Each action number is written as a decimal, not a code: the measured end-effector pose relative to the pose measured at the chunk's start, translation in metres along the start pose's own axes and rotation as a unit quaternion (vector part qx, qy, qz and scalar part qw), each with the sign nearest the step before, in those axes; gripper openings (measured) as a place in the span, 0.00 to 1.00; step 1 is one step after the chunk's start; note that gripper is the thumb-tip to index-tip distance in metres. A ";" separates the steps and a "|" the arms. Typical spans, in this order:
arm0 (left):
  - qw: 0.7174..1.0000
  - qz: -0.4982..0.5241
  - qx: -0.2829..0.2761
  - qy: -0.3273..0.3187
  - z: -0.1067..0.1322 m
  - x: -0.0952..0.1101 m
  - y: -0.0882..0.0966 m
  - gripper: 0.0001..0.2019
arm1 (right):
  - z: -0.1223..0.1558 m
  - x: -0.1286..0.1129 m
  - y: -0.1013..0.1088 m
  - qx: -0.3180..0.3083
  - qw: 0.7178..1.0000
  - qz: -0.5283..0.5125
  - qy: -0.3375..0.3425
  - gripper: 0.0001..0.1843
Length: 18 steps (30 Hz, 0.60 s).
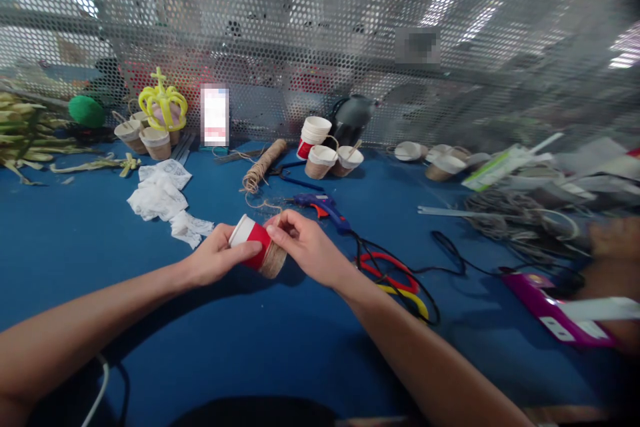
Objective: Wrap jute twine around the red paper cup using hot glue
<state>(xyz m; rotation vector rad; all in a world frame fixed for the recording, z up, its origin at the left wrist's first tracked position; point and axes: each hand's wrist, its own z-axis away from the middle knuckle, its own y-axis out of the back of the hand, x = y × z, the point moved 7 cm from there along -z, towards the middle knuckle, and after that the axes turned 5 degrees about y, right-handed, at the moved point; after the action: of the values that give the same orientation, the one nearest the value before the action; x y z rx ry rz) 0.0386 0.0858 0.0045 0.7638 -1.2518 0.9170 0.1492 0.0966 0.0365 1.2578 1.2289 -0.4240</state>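
A red paper cup [254, 240] with a white rim lies tilted on its side above the blue table [75, 240]; its lower part is wrapped in brown twine. My left hand [217, 260] grips the cup from the left, thumb across its side. My right hand [305, 247] holds the twine-wrapped end, fingers pinched on the cup's upper edge. A thin strand of twine runs up from the cup toward the twine spool [263, 165].
A blue glue gun [320, 205] with a black cord lies just behind my right hand. White lace scraps [163, 200] sit to the left. Twine-wrapped cups [323, 157], a yellow crown [163, 107], scissors [395, 277] and a perforated metal screen [320, 27] stand behind. Another person's hand [613, 240] is at right.
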 end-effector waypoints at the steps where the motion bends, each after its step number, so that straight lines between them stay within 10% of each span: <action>1: 1.000 -0.005 0.004 -0.004 0.000 0.000 0.001 0.15 | 0.000 0.000 -0.001 -0.009 1.000 0.000 -0.002 0.10; 18: 0.985 -0.089 -0.150 0.002 0.007 0.007 -0.019 0.15 | -0.007 0.005 -0.003 -0.011 0.977 -0.215 0.014 0.05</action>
<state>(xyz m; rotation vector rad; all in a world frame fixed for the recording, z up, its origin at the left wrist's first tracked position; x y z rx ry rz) 0.0532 0.0716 0.0126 0.6221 -1.2604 0.5677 0.1448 0.1036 0.0320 0.9769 1.5296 -0.7037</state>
